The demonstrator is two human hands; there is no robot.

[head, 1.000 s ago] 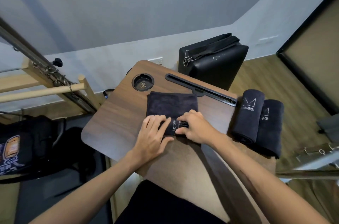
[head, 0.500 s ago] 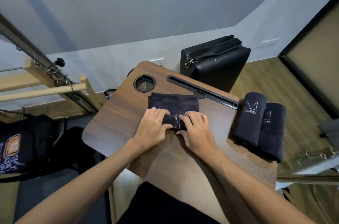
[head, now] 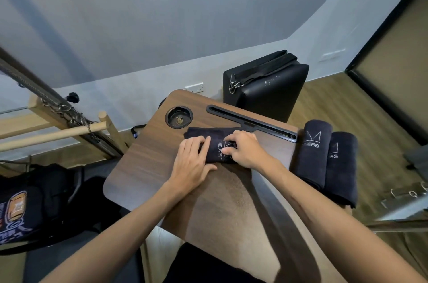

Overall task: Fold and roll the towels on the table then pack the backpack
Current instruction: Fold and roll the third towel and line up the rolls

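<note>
At the centre of the wooden table (head: 143, 167), the roll has travelled away from the person since a second ago: the flat stretch of dark towel (head: 215, 143) that then lay ahead of the hands is now nearly used up, with only a short strip left toward 12 o'clock, near the cup recess (head: 178, 117). That suggests this towel is close to fully rolled, and packing should follow soon. A black backpack (head: 34, 201) waits at 8 o'clock, off the table's edge. Two finished rolled towels (head: 326, 157) lie side by side at 3 o'clock, touching each other. The towel in work is a thick, soft, dark cylinder with pale lettering turned upward between the hands. The left hand (head: 191, 157) presses its curled fingers onto the roll's left part; the right hand (head: 243, 149) grips the right part, fingertips tucked over the cloth.
</note>
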